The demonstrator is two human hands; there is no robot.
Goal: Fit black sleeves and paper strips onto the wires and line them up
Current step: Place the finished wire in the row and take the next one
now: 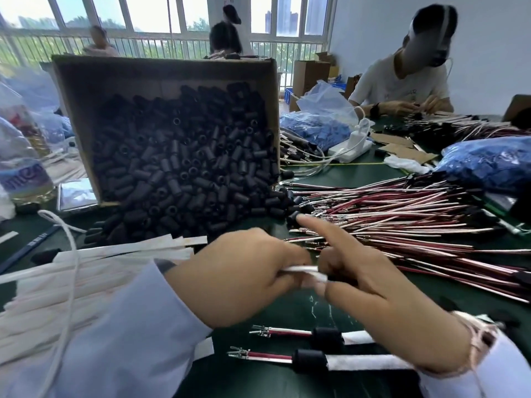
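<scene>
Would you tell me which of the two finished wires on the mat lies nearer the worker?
The lower finished wire, its black sleeve further left; the upper finished wire lies beyond it, partly hidden by the right hand.

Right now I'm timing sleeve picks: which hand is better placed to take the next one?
Right, probably. Both hands pinch the strip, but the right hand has its index finger free, tip at a loose sleeve by the wires; the left hand is fully curled.

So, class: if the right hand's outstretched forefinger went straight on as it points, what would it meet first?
Probably the black sleeve just beyond the fingertip of the right hand, at the edge of the heap spilling from the cardboard box; whether they touch is unclear.
</scene>
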